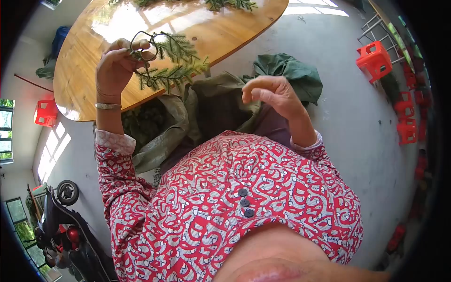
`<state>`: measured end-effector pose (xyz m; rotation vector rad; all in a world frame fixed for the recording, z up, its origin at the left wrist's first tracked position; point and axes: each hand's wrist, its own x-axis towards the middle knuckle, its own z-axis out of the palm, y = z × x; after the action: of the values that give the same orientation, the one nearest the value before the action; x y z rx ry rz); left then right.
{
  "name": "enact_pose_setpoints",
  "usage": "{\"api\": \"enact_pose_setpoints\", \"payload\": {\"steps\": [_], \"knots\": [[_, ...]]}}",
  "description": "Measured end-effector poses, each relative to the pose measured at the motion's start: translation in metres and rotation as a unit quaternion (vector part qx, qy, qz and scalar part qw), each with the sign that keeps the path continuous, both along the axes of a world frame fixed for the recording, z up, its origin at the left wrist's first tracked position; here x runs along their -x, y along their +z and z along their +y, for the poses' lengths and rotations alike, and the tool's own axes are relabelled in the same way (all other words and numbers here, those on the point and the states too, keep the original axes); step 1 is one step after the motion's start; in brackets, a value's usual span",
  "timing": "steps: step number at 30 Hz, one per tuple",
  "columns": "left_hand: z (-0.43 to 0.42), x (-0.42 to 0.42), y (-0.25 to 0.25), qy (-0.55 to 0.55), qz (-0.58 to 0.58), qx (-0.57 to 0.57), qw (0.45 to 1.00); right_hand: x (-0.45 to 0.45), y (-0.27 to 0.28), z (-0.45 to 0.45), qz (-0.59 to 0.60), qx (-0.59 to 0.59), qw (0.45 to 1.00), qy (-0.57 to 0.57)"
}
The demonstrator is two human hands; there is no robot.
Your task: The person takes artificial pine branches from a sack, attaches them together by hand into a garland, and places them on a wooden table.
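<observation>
My left hand (117, 63), with a bracelet at the wrist, is raised over the near left part of the wooden table. Its fingers and thumb are closed on an artificial pine sprig (176, 49). The stem is bent into a dark wire ring beside the fingers, and two green needled branches spread to the right. My right hand (277, 96) is held up above an open sack (221, 89), fingers loosely bent and thumb apart, with nothing visible in it. A second open sack (174, 136) with dark green pieces inside is below my left hand.
More green sprigs (230, 4) lie at the far edge of the wooden table (80, 80). A dark green bag (291, 75) is on the floor beyond my right hand. Red stools (374, 61) stand at right and left. A motor scooter (70, 230) is at lower left.
</observation>
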<state>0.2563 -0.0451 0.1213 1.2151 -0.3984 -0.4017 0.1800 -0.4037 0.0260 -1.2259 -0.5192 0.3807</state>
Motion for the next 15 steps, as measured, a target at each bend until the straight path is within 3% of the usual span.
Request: {"api": "enact_pose_setpoints", "payload": {"steps": [2, 4, 7, 10, 13, 15], "knots": [[-0.018, 0.011, -0.007, -0.001, 0.005, 0.006, 1.0, -0.008, 0.018, 0.003, -0.071, -0.029, 0.994, -0.081], [-0.032, 0.017, -0.016, -0.012, 0.005, 0.012, 1.0, -0.025, 0.03, 0.009, -0.243, 0.064, 0.952, -0.177], [-0.048, 0.023, -0.036, -0.031, 0.006, 0.004, 0.999, -0.045, 0.035, 0.023, -0.295, 0.168, 0.924, -0.178], [-0.067, 0.032, -0.043, -0.072, 0.029, 0.017, 0.997, -0.059, 0.016, 0.045, -0.179, 0.142, 0.972, -0.047], [-0.077, 0.037, -0.052, -0.068, 0.042, 0.019, 0.997, -0.056, 0.006, 0.059, -0.094, 0.152, 0.979, 0.102], [-0.078, 0.037, -0.054, -0.082, 0.049, 0.006, 0.995, -0.051, -0.01, 0.069, -0.045, 0.104, 0.986, 0.126]]}}
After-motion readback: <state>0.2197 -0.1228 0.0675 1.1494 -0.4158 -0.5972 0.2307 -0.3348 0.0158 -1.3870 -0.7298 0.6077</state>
